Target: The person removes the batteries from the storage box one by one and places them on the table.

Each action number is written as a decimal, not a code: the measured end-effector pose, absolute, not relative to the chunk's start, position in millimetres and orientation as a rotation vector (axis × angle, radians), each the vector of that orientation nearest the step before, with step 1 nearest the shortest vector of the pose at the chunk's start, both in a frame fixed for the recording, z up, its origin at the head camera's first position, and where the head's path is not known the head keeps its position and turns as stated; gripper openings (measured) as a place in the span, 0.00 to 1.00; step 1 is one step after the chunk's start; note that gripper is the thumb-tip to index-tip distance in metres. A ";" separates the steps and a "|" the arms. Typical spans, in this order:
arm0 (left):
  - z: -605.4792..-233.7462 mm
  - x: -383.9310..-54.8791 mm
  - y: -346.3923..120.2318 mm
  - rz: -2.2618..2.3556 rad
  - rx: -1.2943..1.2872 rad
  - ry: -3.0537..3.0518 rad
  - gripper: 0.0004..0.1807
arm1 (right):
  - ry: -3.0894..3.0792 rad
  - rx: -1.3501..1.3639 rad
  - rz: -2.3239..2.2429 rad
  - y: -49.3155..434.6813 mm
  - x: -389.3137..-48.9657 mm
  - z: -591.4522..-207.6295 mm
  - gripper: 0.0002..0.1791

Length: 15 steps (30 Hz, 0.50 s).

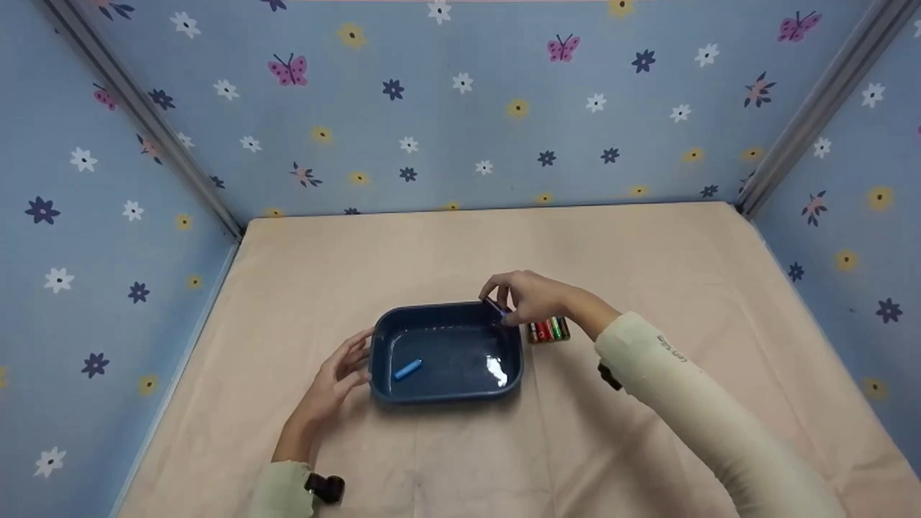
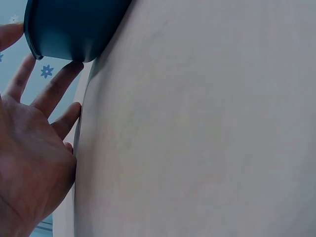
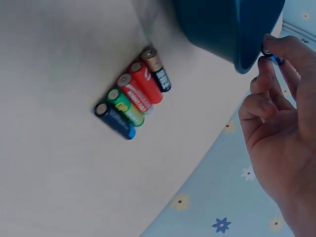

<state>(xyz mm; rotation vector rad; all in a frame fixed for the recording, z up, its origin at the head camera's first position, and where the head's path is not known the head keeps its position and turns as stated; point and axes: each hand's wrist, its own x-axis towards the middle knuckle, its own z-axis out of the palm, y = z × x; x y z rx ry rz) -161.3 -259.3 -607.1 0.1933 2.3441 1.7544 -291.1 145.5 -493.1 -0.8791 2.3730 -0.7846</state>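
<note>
A dark blue rectangular tub [image 1: 446,397] stands on the cloth-covered table, with one light blue battery [image 1: 408,370] lying inside at its left. My right hand [image 1: 536,295] pinches a dark blue battery [image 1: 494,307] between thumb and fingers, over the tub's back right corner. In the right wrist view this battery shows end-on at the fingertips, right by the tub's rim. My left hand [image 1: 334,378] has its fingers spread, fingertips touching the tub's left wall. Several batteries [image 3: 134,92] lie side by side in a row just right of the tub, in red, green, dark blue and black-and-copper.
A pale pink cloth [image 1: 446,460] covers the table, lightly creased. Blue panels [image 1: 460,115] printed with flowers and butterflies stand at the back, left and right, joined by grey corner posts [image 1: 827,101].
</note>
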 end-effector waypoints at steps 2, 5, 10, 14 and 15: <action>-607.2 -161.3 -259.3 1.761 0.193 2.343 0.41 | 2.386 -0.874 -0.816 152.1 -290.8 -494.1 0.31; -607.0 -161.0 -259.2 1.768 0.194 2.344 0.42 | 2.411 -0.874 -0.852 162.2 -290.7 -496.9 0.31; -606.2 -161.9 -258.5 1.760 0.189 2.351 0.41 | 2.464 -0.839 -0.881 182.3 -290.0 -502.4 0.32; -606.0 -162.5 -258.3 1.764 0.188 2.346 0.41 | 2.494 -0.789 -0.904 201.2 -288.3 -507.7 0.32; -606.1 -162.6 -258.3 1.767 0.187 2.344 0.42 | 2.500 -0.777 -0.910 206.2 -287.5 -509.4 0.32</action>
